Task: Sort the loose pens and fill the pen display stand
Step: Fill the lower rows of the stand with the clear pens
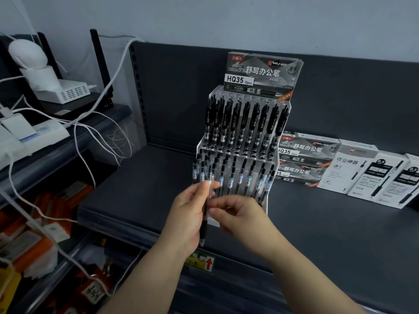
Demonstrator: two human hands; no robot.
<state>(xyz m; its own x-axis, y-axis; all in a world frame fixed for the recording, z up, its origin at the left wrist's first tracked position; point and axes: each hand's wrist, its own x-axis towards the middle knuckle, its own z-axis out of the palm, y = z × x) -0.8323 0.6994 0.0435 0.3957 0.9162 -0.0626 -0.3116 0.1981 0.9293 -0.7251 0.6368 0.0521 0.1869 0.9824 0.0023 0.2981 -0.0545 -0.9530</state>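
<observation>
At centre frame, in front of the lower tier of the display stand (pixel 271 193) on the dark shelf (pixel 136 189), the left hand (pixel 190 214) grips one pen (pixel 203 230) upright, while the right hand (pixel 240 216), fingers curled, pinches its shaft at mid-length.

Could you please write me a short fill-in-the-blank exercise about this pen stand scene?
1. The loose pen is gripped by the hand on the person's ____ side.
2. The pen display stand carries ____ tiers of pens.
3. The pen boxes lie on the shelf to the ____ of the stand.

Missing words: left; two; right.
</observation>
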